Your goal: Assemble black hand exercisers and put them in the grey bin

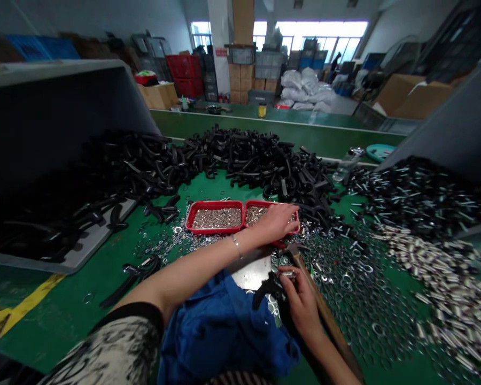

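My left hand [279,220] reaches across to the right-hand red tray [246,214], its fingers stretched over the small metal parts at the tray's right end. Its fingertips are partly lost among the parts. Nearer to me, my right hand [302,299] is closed around a black lever handle [269,289] with a coiled or ridged metal piece [287,274] at its top, by the thumb and fingers. A hammer [324,305] with a wooden handle lies just right of that hand. Left of the first tray, a second red tray [214,231] holds many tiny metal parts.
Black lever handles [240,155] are heaped along the back and left. Loose metal rings [356,305] cover the right side, beside metal sleeves [444,278] and a pile of black bolt-like parts [428,187]. A blue cloth [216,337] covers my lap. A clear bottle [347,164] stands behind.
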Action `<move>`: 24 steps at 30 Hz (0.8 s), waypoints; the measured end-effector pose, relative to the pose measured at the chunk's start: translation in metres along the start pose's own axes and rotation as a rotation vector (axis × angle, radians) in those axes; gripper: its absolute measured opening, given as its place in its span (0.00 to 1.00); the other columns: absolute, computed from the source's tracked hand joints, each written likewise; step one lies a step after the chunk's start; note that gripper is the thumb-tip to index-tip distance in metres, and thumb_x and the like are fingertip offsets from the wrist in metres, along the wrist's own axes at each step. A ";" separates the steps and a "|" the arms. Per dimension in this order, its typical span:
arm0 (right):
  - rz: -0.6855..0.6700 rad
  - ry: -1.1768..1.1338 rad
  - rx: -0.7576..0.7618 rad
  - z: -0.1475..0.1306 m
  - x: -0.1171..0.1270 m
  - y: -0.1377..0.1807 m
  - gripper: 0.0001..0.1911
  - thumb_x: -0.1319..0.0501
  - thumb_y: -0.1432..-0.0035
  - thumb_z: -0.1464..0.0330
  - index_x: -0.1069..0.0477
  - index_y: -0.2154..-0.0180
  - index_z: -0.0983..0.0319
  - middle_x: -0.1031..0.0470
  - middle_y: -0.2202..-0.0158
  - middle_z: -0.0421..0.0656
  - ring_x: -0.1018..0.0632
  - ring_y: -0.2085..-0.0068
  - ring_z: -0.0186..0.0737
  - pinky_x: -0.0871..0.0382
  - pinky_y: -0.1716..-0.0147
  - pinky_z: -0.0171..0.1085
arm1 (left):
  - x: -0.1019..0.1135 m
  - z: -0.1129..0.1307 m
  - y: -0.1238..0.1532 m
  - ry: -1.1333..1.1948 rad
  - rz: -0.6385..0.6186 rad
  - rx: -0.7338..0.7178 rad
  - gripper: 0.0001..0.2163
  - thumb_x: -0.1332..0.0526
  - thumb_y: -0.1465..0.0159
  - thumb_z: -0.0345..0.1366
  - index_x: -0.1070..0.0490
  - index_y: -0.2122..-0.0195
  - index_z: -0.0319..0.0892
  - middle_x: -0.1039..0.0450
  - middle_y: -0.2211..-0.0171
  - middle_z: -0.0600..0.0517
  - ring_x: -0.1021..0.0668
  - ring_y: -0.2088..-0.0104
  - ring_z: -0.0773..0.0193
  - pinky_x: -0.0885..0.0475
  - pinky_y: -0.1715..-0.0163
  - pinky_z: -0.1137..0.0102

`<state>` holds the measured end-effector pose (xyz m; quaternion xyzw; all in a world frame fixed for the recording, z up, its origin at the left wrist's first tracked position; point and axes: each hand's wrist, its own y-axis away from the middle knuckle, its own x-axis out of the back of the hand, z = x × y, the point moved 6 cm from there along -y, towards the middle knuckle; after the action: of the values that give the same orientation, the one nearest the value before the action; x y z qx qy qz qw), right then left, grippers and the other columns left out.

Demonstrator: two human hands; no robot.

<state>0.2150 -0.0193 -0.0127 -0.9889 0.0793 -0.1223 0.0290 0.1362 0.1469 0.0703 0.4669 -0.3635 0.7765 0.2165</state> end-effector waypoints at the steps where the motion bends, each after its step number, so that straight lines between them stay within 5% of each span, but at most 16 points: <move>1: -0.030 -0.037 -0.033 0.003 -0.003 0.002 0.15 0.43 0.34 0.56 0.29 0.53 0.57 0.22 0.56 0.45 0.21 0.58 0.45 0.26 0.56 0.44 | -0.014 0.000 -0.027 -0.047 -0.040 -0.023 0.18 0.46 0.29 0.40 0.36 0.41 0.37 0.29 0.46 0.42 0.27 0.45 0.54 0.33 0.45 0.59; 5: -0.161 -0.151 -0.136 0.012 -0.009 0.018 0.16 0.46 0.33 0.55 0.33 0.49 0.54 0.23 0.58 0.44 0.20 0.65 0.43 0.24 0.60 0.43 | -0.075 0.007 -0.099 -0.222 -0.129 -0.048 0.14 0.49 0.30 0.28 0.31 0.47 0.35 0.27 0.54 0.41 0.25 0.53 0.55 0.31 0.54 0.61; 9: -0.178 -0.202 -0.191 0.013 -0.003 0.030 0.17 0.45 0.34 0.54 0.33 0.49 0.54 0.23 0.53 0.46 0.20 0.58 0.46 0.24 0.61 0.42 | -0.106 0.010 -0.117 -0.260 -0.082 0.022 0.14 0.51 0.31 0.25 0.28 0.53 0.30 0.30 0.54 0.34 0.28 0.50 0.49 0.33 0.53 0.57; 13: -0.212 -0.337 -0.293 0.012 -0.008 0.029 0.19 0.43 0.35 0.53 0.32 0.48 0.56 0.22 0.55 0.46 0.21 0.57 0.45 0.25 0.60 0.41 | -0.103 0.012 -0.115 -0.206 -0.073 -0.056 0.12 0.49 0.30 0.29 0.26 0.54 0.37 0.30 0.53 0.38 0.29 0.49 0.48 0.34 0.52 0.55; 16: -0.237 -0.514 -0.404 0.008 -0.017 0.026 0.21 0.41 0.36 0.52 0.29 0.48 0.57 0.21 0.59 0.45 0.21 0.59 0.43 0.26 0.64 0.38 | -0.071 0.021 -0.107 -0.018 0.033 -0.125 0.12 0.48 0.29 0.34 0.31 0.48 0.38 0.29 0.53 0.40 0.27 0.50 0.50 0.34 0.50 0.56; 20: -0.209 -0.650 -0.533 0.005 -0.019 0.030 0.21 0.36 0.39 0.52 0.25 0.52 0.60 0.21 0.65 0.45 0.24 0.67 0.37 0.31 0.71 0.32 | -0.016 0.025 -0.046 0.547 0.324 0.120 0.15 0.49 0.28 0.43 0.38 0.46 0.40 0.26 0.57 0.44 0.22 0.59 0.59 0.29 0.57 0.64; 24: -0.222 -0.664 -0.610 0.009 -0.014 0.043 0.19 0.34 0.42 0.52 0.22 0.58 0.60 0.22 0.66 0.44 0.27 0.71 0.33 0.31 0.72 0.31 | -0.013 0.031 0.087 1.116 0.261 0.378 0.16 0.49 0.28 0.49 0.41 0.48 0.43 0.26 0.70 0.55 0.27 0.79 0.70 0.30 0.73 0.71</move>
<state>0.1971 -0.0594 -0.0276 -0.9404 -0.0082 0.2276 -0.2527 0.1011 0.0671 0.0368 -0.0291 -0.1050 0.9755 0.1909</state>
